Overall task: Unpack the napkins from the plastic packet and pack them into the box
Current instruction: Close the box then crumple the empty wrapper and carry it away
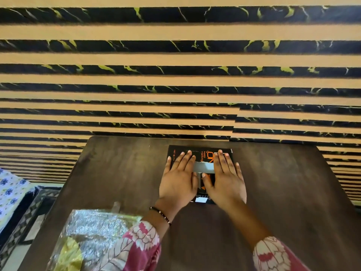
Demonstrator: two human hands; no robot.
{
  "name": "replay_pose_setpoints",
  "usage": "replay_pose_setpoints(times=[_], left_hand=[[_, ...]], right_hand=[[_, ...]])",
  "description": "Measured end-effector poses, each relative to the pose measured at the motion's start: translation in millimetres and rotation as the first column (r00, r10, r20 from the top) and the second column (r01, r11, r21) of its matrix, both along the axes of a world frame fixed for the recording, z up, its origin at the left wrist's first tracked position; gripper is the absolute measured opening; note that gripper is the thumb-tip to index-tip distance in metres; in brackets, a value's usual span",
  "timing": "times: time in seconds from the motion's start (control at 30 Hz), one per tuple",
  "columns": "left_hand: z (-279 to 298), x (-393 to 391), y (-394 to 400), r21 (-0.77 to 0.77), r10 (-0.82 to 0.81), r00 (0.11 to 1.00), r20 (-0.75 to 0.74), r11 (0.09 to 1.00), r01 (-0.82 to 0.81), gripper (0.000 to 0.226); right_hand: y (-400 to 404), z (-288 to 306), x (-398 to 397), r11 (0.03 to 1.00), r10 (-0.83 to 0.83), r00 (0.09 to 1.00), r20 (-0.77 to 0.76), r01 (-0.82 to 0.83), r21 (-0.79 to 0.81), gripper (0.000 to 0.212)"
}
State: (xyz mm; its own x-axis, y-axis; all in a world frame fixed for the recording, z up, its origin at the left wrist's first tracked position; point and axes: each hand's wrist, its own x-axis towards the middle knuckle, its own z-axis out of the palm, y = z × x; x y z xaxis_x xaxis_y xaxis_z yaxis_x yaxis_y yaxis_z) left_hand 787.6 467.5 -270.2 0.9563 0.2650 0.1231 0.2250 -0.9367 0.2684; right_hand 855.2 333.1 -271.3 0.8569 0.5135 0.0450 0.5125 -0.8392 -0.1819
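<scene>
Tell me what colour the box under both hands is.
The box is black with orange lettering and a grey tape strip across it, seen in the head view.

Dark matt wooden table [273, 192]; black printed cardboard box [176, 151] with grey tape [204, 167]; glossy, crinkled clear plastic packet [91, 227].
</scene>
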Motion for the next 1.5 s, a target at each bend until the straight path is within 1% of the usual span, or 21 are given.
replay_pose_setpoints(times=[0.2,0.3,0.37,0.47,0.57,0.63,0.7,0.8,0.87,0.9,0.97,1.03,1.1,1.17,1.2,1.27,1.33,1.37,1.43,1.47,1.5], left_hand=[[0,51,31,0.0,-0.001,1.0,0.019,1.0,0.001,0.066],[0,71,41,0.023,0.004,1.0,0.019,1.0,-0.005,0.067],[-2,80,44,0.023,0.007,1.0,0.006,1.0,-0.007,0.063],[-3,85,46,0.019,0.011,1.0,-0.01,1.0,-0.01,0.058],[-2,84,45,0.033,-0.001,0.999,-0.045,0.999,0.002,0.055],[3,83,44,0.044,0.004,0.996,-0.092,0.999,0.0,0.055],[14,76,41,0.056,0.047,0.992,-0.115,0.998,-0.041,0.059],[27,40,31,-0.019,0.14,0.99,-0.015,0.99,-0.14,0.062],[27,-7,19,-0.064,0.162,0.987,0.012,0.985,-0.161,0.066],[21,-33,11,-0.075,0.176,0.984,-0.017,0.981,-0.177,0.068],[4,-93,-7,-0.076,0.232,0.967,-0.109,0.968,-0.241,0.071],[-10,-151,-22,-0.104,0.289,0.941,-0.175,0.945,-0.31,0.073],[-22,-202,-34,-0.125,0.287,0.936,-0.207,0.941,-0.316,0.075],[-26,-244,-41,-0.082,0.27,0.935,-0.23,0.952,-0.295,0.075],[-28,-260,-44,-0.06,0.284,0.918,-0.276,0.948,-0.311,0.076],[-35,-277,-45,-0.013,0.335,0.852,-0.403,0.928,-0.372,0.079],[-41,-285,-46,-0.01,0.352,0.814,-0.462,0.916,-0.401,0.087],[-41,-283,-48,-0.04,0.326,0.813,-0.483,0.919,-0.393,0.096],[-42,-269,-58,-0.093,0.258,0.84,-0.478,0.936,-0.34,0.114],[-40,-261,-66,-0.125,0.23,0.853,-0.468,0.938,-0.322,0.116],[-38,-250,-76,-0.163,0.201,0.864,-0.462,0.938,-0.305,0.112]], right_hand=[[31,-2,53,1.0,0.007,1.0,0.006,-0.007,0.003,0.082],[42,-2,73,1.0,0.016,1.0,0.023,-0.016,0.0,0.076],[47,-2,82,1.0,0.014,1.0,0.023,-0.014,-0.005,0.072],[50,-2,86,1.0,-0.007,0.999,0.033,0.006,0.015,0.07],[51,-1,86,1.0,-0.02,1.0,0.001,0.02,-0.005,0.068],[53,2,84,0.999,-0.026,1.0,-0.007,0.025,-0.045,0.067],[52,11,77,0.999,-0.029,0.999,0.031,0.03,-0.034,0.066],[42,29,43,0.991,-0.053,0.992,0.111,0.039,0.13,0.064],[28,31,1,0.976,-0.061,0.994,0.096,0.039,0.213,0.063],[18,25,-22,0.973,-0.048,0.997,0.064,0.032,0.227,0.063],[-7,1,-76,0.98,0.011,1.0,-0.029,-0.006,0.197,0.061],[-35,-24,-130,0.993,0.042,0.994,-0.099,-0.031,0.111,0.063],[-57,-43,-175,0.999,0.02,0.987,-0.158,-0.012,0.05,0.065],[-74,-48,-208,0.999,0.001,0.982,-0.19,0.006,0.034,0.064],[-81,-50,-219,0.999,0.0,0.976,-0.216,0.007,0.031,0.066],[-91,-50,-223,1.0,0.024,0.966,-0.256,-0.021,0.013,0.069],[-96,-43,-216,1.0,0.012,0.963,-0.27,-0.008,0.013,0.065],[-98,-38,-211,1.0,-0.007,0.949,-0.315,0.012,0.014,0.062],[-99,-32,-202,0.999,-0.052,0.938,-0.343,0.053,-0.005,0.062],[-101,-29,-201,0.998,-0.067,0.935,-0.347,0.064,-0.021,0.062],[-101,-26,-200,0.997,-0.075,0.932,-0.355,0.072,-0.021,0.062]])
